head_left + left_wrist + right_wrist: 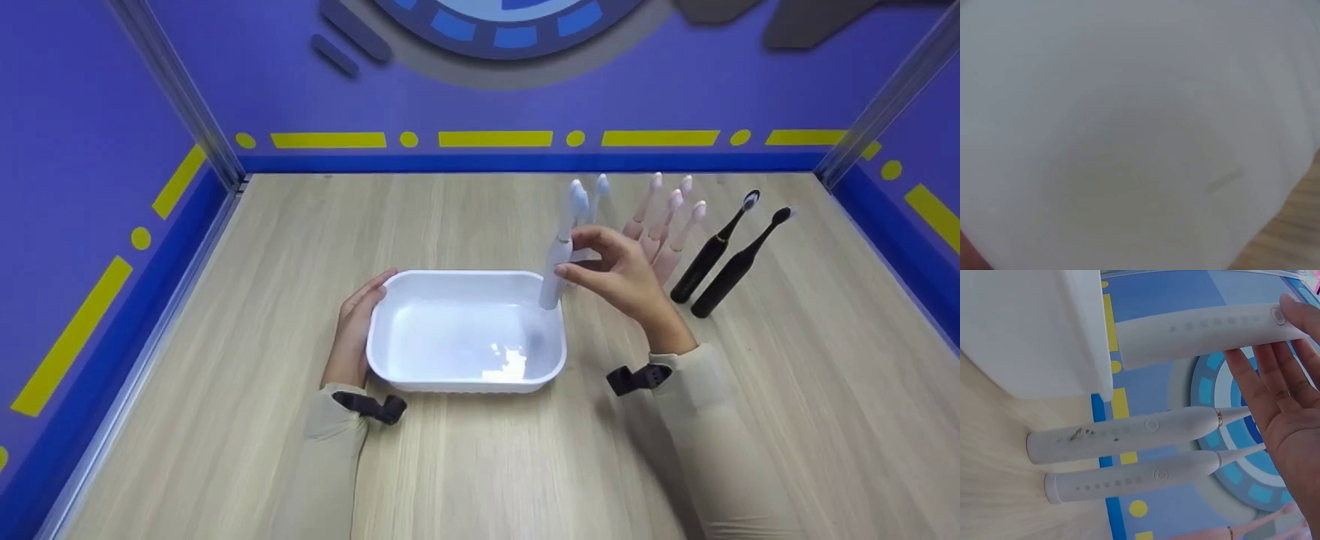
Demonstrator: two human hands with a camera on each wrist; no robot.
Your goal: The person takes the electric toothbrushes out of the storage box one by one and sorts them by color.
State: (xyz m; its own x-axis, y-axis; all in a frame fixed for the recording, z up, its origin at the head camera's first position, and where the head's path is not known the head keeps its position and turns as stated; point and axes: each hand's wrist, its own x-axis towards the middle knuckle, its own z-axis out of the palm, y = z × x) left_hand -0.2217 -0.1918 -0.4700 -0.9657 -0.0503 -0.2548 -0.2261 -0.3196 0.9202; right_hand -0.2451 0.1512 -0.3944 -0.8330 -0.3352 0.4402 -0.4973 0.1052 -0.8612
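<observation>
A white electric toothbrush (pixel 553 277) stands nearly upright over the right end of a white plastic tub (pixel 465 385), its base just inside the rim. My right hand (pixel 619 274) pinches its handle between thumb and fingers; the right wrist view shows the handle's row of dots and round button. At the tub's left end, my left hand (pixel 356 326) grips the wall with the thumb by the rim. Two more white electric toothbrushes (pixel 1123 436) stand beside the tub, mostly behind my right hand in the head view. The tub's wall (pixel 1129 112) fills the left wrist view, blurred.
Several pink electric toothbrushes (pixel 670 256) stand to the right of my right hand. Beyond them are two black electric toothbrushes (pixel 725 281). Everything is on a wood-grain table (pixel 487 480), with blue printed panels (pixel 480 105) at the back and sides.
</observation>
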